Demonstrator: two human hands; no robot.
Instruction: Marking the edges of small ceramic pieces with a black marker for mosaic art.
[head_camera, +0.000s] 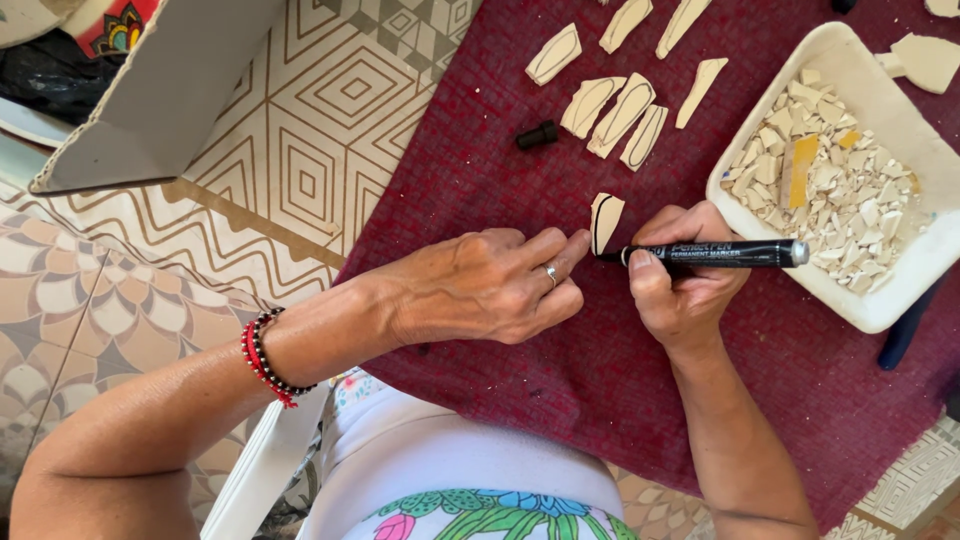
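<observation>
My left hand (480, 285) lies on the dark red cloth (480, 170) with a fingertip pressed against a small cream tile shard (605, 220). My right hand (680, 285) grips a black marker (720, 253), its tip touching the shard's edge, where a black outline shows. A ring sits on a left finger and a red and black bracelet on that wrist.
Several cream shards (620, 110) with black outlines lie further up the cloth, beside the black marker cap (537, 134). A white tray (880, 300) of small tile fragments stands at the right. A cardboard box (150, 90) rests on the patterned tile floor at the left.
</observation>
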